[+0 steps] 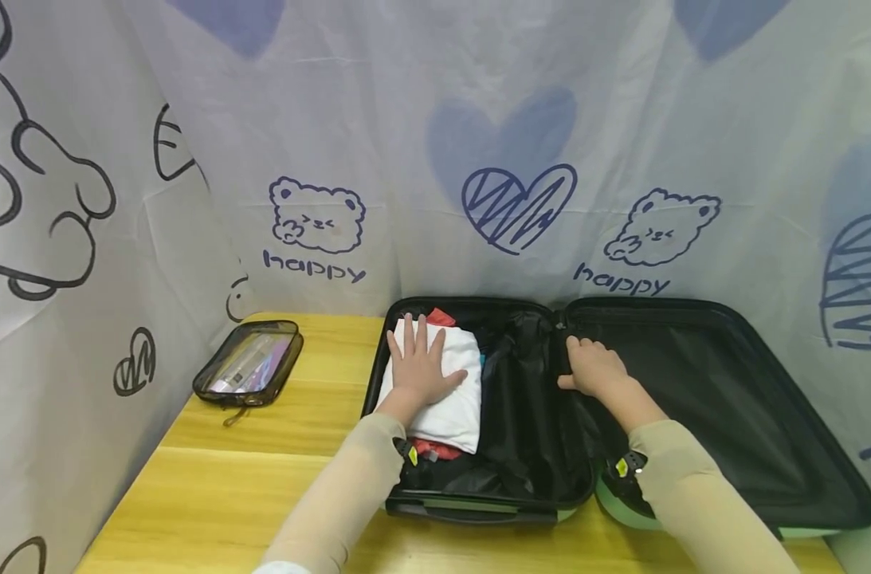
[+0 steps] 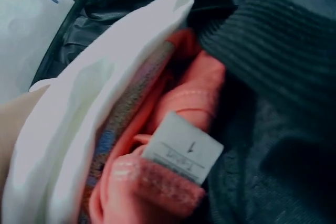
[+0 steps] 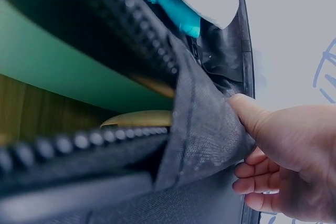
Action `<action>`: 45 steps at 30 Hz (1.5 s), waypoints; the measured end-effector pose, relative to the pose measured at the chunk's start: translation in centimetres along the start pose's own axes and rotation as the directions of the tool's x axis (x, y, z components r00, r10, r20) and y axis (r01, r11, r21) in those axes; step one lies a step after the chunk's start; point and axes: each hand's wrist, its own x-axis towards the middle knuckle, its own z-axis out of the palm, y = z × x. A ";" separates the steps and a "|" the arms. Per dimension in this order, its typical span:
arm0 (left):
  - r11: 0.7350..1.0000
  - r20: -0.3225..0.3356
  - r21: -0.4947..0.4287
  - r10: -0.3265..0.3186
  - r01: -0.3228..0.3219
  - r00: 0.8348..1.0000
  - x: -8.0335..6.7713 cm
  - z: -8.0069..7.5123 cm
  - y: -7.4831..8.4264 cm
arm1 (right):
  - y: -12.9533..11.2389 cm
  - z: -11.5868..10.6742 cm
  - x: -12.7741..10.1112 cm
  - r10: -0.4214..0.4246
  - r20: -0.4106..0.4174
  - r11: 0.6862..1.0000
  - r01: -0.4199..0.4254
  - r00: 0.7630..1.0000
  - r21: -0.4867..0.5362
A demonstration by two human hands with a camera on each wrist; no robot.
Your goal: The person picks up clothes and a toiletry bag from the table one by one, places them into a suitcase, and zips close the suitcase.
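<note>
The green suitcase (image 1: 478, 504) lay open flat on the wooden table (image 1: 277, 470), both halves exposed. The left hand (image 1: 422, 363) rested palm down with fingers spread on the folded white garment (image 1: 442, 399) in the left half, pressing and gripping nothing. Beneath it sat a pink-red garment (image 2: 157, 182) bearing a sewn label (image 2: 181, 148), alongside dark ribbed fabric (image 2: 273, 51). The right hand (image 3: 283, 156) pinched the edge of the black fabric divider (image 3: 205, 129) at the hinge, thumb on top and fingers curled beneath. The divider was judged thin, limp and light; its free edge is the sensible purchase. The clothing was judged soft and compressible, best held flat under the palm. A clear zip pouch (image 1: 250, 363) lay to the left, well apart.
</note>
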 end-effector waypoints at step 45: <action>0.982 0.091 -0.187 0.017 0.000 0.996 0.8 -0.6 -0.5 | 1.3 0.0 0.5 -0.088 -0.028 0.979 0.081 0.996 -0.188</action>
